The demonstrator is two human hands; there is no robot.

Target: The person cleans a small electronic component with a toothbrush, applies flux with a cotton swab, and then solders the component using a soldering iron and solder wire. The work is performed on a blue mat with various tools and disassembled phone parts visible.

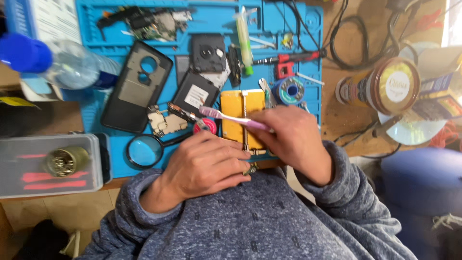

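Right now my right hand is closed around a pink toothbrush over the yellow holder; my left hand curls on a small part at the blue mat's edge. A slip, I'd judge, could knock the loose circuit board aside.

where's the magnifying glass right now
In the head view the magnifying glass lies on the blue mat, just left of the left hand, below the black phone back cover.

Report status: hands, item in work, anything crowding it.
Right hand grips pink toothbrush. Left hand pinches a small metal part, unclear. Yellow clamp holder beneath; black-rimmed magnifier and small circuit board alongside.
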